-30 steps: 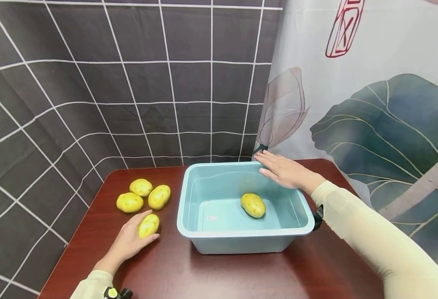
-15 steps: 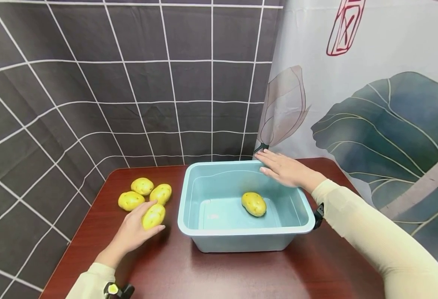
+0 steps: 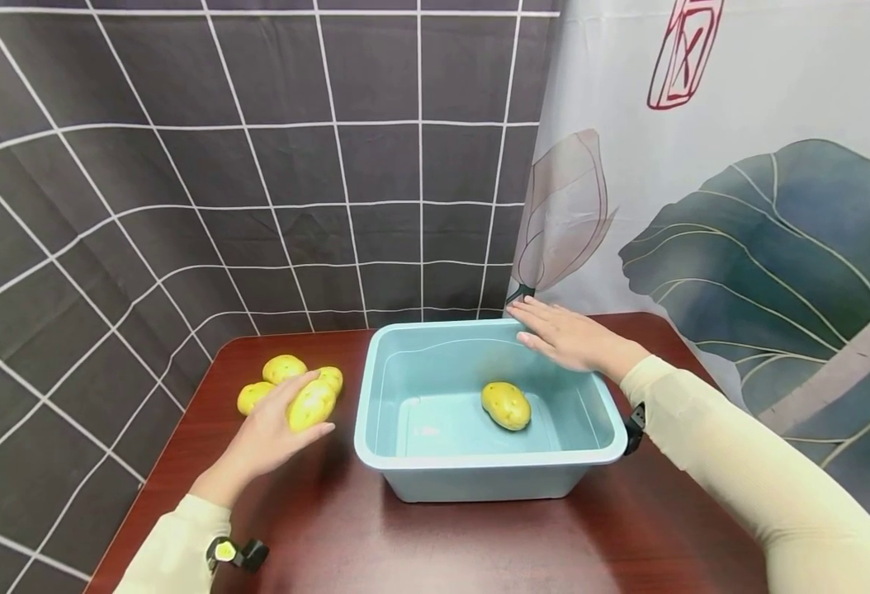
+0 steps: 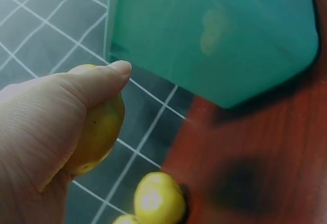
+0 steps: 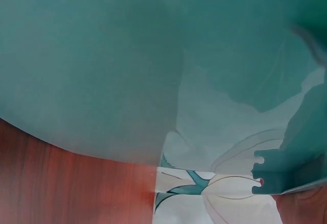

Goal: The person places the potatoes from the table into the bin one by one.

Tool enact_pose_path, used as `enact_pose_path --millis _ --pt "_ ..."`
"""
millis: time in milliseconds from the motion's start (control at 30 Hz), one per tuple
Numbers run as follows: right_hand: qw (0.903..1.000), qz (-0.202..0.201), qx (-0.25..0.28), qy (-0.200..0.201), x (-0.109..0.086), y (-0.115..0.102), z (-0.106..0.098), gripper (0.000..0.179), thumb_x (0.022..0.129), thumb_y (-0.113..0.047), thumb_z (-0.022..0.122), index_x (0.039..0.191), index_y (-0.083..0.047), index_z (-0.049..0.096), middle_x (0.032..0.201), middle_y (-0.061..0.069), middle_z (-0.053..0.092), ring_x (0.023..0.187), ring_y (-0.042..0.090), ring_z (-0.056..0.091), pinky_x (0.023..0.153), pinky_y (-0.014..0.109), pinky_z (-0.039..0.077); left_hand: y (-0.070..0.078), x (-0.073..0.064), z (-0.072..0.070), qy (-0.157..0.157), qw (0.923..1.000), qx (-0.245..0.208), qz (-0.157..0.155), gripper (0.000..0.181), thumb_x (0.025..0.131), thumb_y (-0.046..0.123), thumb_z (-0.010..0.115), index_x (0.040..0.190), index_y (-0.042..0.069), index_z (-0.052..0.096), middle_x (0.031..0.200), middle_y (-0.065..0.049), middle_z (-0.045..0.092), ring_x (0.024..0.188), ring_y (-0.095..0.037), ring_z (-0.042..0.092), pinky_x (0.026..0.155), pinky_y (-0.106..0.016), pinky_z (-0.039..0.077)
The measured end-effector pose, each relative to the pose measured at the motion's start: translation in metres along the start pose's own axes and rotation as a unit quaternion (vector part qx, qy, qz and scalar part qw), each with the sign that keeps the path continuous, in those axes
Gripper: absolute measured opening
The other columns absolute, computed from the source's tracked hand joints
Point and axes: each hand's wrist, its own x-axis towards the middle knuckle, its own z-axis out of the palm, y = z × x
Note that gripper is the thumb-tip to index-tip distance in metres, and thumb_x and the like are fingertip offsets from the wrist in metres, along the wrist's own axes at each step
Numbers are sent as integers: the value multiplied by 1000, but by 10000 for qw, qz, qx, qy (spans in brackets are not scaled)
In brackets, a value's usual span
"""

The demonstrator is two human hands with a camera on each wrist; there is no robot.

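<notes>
My left hand (image 3: 267, 433) grips a yellow potato (image 3: 312, 404) between thumb and fingers, raised above the table at the left. In the left wrist view, the thumb lies over this potato (image 4: 99, 132). Behind it are three more potatoes on the table: one at the back (image 3: 283, 368), one at the left (image 3: 253, 397) and one partly hidden at the right (image 3: 333, 378). My right hand (image 3: 576, 340) lies with straight fingers over the back right corner of a light blue plastic basin (image 3: 490, 462). Inside the basin rests a single potato (image 3: 506, 406).
The reddish-brown wooden table (image 3: 472, 536) carries the basin near its middle. A dark gridded curtain (image 3: 375, 165) hangs behind and to the left, and a white curtain with leaf prints (image 3: 762, 256) hangs to the right. Each wrist wears a small black device.
My left hand has lifted the held potato and moved slightly farther back and right, so it now partly covers the potatoes behind. The right hand stays in place.
</notes>
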Motion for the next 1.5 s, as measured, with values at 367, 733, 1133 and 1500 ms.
enact_pose_path --millis 367,733,1133,1500 --pt "10000 45 26 8 -2 0 1 62 102 -49 34 154 -19 22 158 3 22 147 25 8 115 53 12 25 34 -17 -140 9989 153 417 75 69 29 86 134 12 52 122 -5 59 105 -23 54 83 -45 48" --pt "10000 22 2 48 -1 1 2 61 102 -48 34 154 -17 23 158 4 22 147 25 8 114 54 12 48 68 -35 -431 9933 323 1024 76 69 33 86 135 11 53 124 -6 58 105 -22 56 82 -42 50" --pt "10000 -10 -5 85 -2 -2 0 61 102 -48 33 154 -17 24 158 3 23 146 27 11 114 53 13 77 102 -31 -1208 9838 285 1292 74 74 34 82 137 12 51 128 -5 57 109 -23 55 89 -42 48" --pt "9999 -116 -50 114 -3 -2 1 62 102 -49 31 153 -15 24 158 4 24 146 27 11 114 54 15 103 134 -2 -1691 9717 174 1637 74 74 38 82 136 12 53 125 -4 59 109 -18 55 90 -35 48"
